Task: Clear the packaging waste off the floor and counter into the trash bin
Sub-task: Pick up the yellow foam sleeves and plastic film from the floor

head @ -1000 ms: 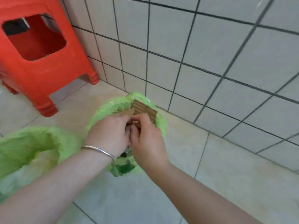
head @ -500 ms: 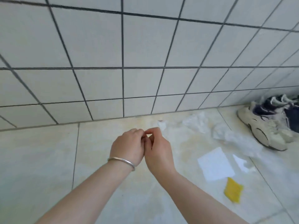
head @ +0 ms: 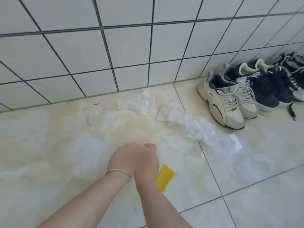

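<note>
My left hand (head: 125,157), with a metal bangle on the wrist, and my right hand (head: 148,162) are pressed together low over the floor. Both are blurred, their fingers curled, with nothing visible in them. A yellow wrapper (head: 165,177) lies on the floor right beside my right wrist. Crumpled clear plastic (head: 142,102) lies near the wall. A longer clear and white film (head: 194,125) stretches to the right, ending by a white paper slip (head: 236,142). A small clear piece (head: 94,116) lies to the left. The trash bin is out of view.
A tiled wall (head: 131,51) runs along the far side. Several sneakers, one white (head: 225,102) and others dark blue (head: 269,89), stand against it at the right. More faint clear plastic (head: 246,167) lies on the floor tiles at the right.
The view swung from the green-lined bin and red stool to the littered floor on the right. The cardboard piece left my hands at the bin. Both hands have lowered toward the yellow wrapper.
</note>
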`<action>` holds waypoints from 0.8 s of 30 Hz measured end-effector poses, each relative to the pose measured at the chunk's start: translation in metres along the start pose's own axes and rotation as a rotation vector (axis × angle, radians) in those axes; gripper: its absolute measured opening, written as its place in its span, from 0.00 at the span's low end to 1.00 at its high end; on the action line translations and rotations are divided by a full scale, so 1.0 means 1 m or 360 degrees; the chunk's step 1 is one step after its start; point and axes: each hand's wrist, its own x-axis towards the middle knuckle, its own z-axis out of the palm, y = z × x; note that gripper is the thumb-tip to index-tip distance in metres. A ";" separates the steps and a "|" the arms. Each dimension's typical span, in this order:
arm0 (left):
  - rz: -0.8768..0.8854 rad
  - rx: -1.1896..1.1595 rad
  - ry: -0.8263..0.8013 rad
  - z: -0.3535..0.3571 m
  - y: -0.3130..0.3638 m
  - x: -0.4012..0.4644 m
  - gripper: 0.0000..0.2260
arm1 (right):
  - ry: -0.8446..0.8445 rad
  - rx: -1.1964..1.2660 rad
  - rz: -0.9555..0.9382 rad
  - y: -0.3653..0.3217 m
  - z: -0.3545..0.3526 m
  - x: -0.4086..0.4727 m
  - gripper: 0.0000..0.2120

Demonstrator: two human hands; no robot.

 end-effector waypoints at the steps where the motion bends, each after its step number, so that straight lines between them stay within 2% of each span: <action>1: -0.0041 -0.0038 0.0006 0.011 0.009 0.000 0.09 | -0.0018 -0.0011 0.0026 0.007 -0.009 0.006 0.14; 4: -0.0131 -0.0162 -0.0029 0.037 0.027 0.001 0.09 | 0.0016 -0.0029 0.0121 0.025 -0.028 0.023 0.13; 7: -0.0135 -0.0167 -0.0262 0.060 0.029 0.004 0.12 | 0.0160 0.0047 0.0304 0.042 -0.038 0.039 0.12; 10: 0.0023 0.0214 -0.0521 0.082 0.025 0.005 0.18 | 0.0238 0.0080 0.0402 0.053 -0.040 0.050 0.10; 13: 0.0064 0.0358 -0.0551 0.100 0.025 0.006 0.18 | 0.0280 0.0049 0.0346 0.062 -0.046 0.060 0.10; 15: 0.0190 0.0499 -0.0557 0.111 0.024 0.012 0.18 | 0.0298 -0.0025 0.0310 0.071 -0.050 0.061 0.10; 16: 0.0290 0.0592 -0.0577 0.117 0.024 0.013 0.17 | 0.0302 -0.0072 0.0309 0.076 -0.053 0.058 0.10; 19: 0.0341 0.0668 -0.0723 0.126 0.028 0.015 0.05 | 0.0269 -0.0159 0.0302 0.094 -0.058 0.044 0.11; 22: 0.0563 0.0869 -0.0825 0.131 0.030 0.021 0.06 | 0.0249 -0.0183 0.0252 0.107 -0.061 0.035 0.09; 24: 0.0674 0.0934 -0.0755 0.131 0.035 0.026 0.09 | 0.0316 -0.0178 0.0217 0.114 -0.069 0.038 0.10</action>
